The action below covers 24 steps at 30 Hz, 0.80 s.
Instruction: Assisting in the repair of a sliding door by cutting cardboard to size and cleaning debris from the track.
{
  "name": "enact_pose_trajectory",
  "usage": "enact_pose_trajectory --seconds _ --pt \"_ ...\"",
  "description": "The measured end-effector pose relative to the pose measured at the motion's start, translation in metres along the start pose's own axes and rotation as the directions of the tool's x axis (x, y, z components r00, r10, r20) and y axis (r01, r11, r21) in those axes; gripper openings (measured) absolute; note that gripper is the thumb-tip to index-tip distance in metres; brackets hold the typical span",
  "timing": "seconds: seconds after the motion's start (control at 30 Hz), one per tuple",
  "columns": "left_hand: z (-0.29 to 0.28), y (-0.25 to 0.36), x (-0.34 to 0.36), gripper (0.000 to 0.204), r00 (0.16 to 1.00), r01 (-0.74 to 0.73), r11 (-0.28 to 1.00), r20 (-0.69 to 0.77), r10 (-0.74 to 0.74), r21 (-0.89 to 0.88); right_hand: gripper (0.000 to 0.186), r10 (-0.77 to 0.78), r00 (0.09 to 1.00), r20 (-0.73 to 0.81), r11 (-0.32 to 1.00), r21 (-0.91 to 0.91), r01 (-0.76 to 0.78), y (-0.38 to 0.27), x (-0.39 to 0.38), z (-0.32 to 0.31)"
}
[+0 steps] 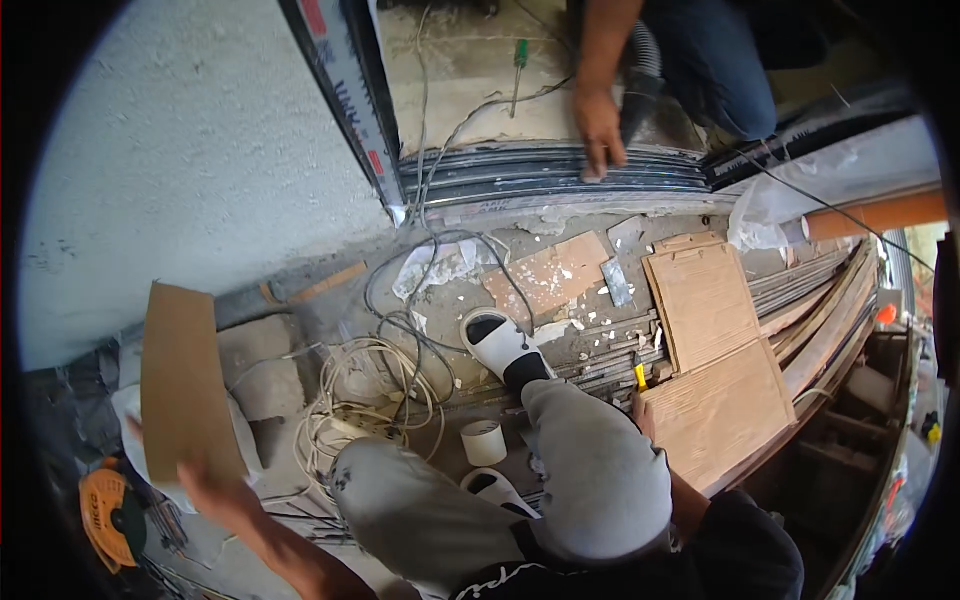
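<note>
On the left, my left hand (208,490) grips the lower edge of a brown cardboard strip (190,385), tilted up in front of a white bag-like bundle. My right hand (644,416) is mostly hidden behind my right knee. Its visible fingers are at the left edge of a large folded cardboard sheet (715,400). Just beyond those fingers is a yellow-handled cutter (640,372); whether the hand holds it or the cardboard is unclear.
Tangled cables (375,385) and a white tape roll (484,443) lie by my feet. An orange-and-black round tool (112,518) sits far left. Ahead, another person's hand (600,130) touches the dark frame's track (500,172), near a green screwdriver (520,65). Long strips lie right.
</note>
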State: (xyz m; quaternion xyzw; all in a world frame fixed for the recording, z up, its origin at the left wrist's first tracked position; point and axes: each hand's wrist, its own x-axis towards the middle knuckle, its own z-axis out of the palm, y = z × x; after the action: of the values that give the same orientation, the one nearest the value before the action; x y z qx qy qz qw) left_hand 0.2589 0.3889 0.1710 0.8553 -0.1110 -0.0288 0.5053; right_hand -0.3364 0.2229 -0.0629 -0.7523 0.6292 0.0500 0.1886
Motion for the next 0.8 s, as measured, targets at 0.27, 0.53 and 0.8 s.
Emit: enact_pose_trajectory --seconds 0.27,0.53,0.8 --pt "-0.015 0.121 -0.092 0.051 0.943 0.329 0.417 0.266 -0.202 -0.848 0.068 -0.767 0.62 -0.165 0.508 0.432 0.745 -0.347 0.073 -0.257" --pt "0.05 0.174 -0.121 0.075 0.801 0.426 0.552 0.582 0.137 -0.716 0.034 -0.913 0.08 -0.399 0.136 -0.115 0.984 -0.393 0.022 -0.257" --pt "0.128 -0.013 -0.058 0.035 0.718 -0.473 0.856 0.471 0.513 -0.211 0.051 -0.424 0.835 -0.351 0.477 0.697 0.535 -0.311 0.133 -0.184"
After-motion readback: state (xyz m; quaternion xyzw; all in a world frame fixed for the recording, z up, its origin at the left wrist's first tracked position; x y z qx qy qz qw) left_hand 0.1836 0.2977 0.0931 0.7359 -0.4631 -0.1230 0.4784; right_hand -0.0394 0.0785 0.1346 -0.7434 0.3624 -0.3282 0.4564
